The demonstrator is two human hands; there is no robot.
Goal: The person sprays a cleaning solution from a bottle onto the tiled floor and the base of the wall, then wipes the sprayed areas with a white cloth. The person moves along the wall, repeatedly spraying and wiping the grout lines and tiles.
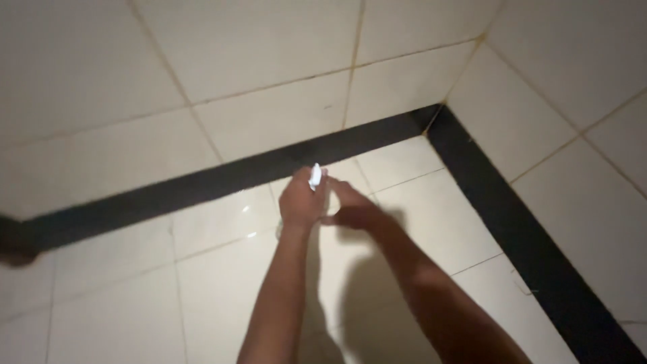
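**Two hands on a small white thing**

The left hand (301, 202) is closed around a small white thing (315, 176), with the fingers curled and the white tip poking out at the top. The right hand (352, 210) comes in from the side and its fingers touch the same spot, just beside the left hand. I cannot tell if the right hand pinches the thing or only rests on it.

The thing is held up in the air, over the floor (222, 283), near the corner where the black strip (202, 182) meets the wall (269, 61).

It looks tiny and light, so one hand can carry it. It is blurry, so I cannot tell if it is soft like paper or hard like plastic. A gentle hold around the lower part looks best, with the tip left free. If it is thin, a hard squeeze could crush it. Wet fingers might let it slip.
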